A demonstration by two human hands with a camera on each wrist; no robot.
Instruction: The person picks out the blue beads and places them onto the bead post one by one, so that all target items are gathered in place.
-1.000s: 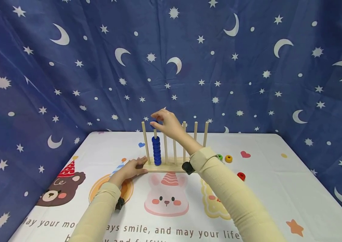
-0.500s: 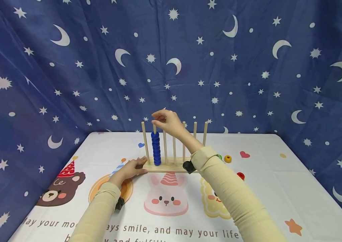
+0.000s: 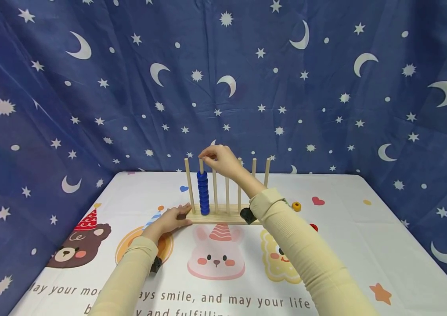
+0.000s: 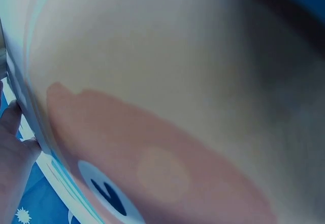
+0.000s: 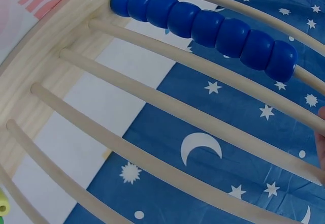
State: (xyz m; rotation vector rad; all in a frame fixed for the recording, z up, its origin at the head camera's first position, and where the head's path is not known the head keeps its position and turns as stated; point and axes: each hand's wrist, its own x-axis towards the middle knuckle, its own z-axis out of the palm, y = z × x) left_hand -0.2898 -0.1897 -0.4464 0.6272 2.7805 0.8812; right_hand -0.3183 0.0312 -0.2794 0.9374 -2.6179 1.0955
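Observation:
A wooden abacus stand [image 3: 223, 219] with a row of upright pegs stands on the table in the head view. Several blue beads [image 3: 203, 193] are stacked on its second peg from the left; the right wrist view shows the same blue beads [image 5: 205, 28] lined up closely. My left hand [image 3: 171, 220] holds the stand's left end, thumb in front and fingers towards the back. Up at the top of the bead-filled peg is my right hand [image 3: 223, 161], its bent fingertips right beside the peg tip with no bead between them. Only a fingertip [image 5: 321, 132] shows in the right wrist view.
A yellow bead [image 3: 296, 206] and a partly hidden red bead [image 3: 314, 227] lie on the printed white tablecloth [image 3: 346, 245], right of the stand. A blue star-and-moon curtain [image 3: 223, 101] hangs behind the table. The other pegs [image 3: 267, 171] carry no beads.
The blue bead between my right fingers was let go and slid down the peg onto the stack, now one bead taller. My right fingers then drew closer together. My left hand stayed put.

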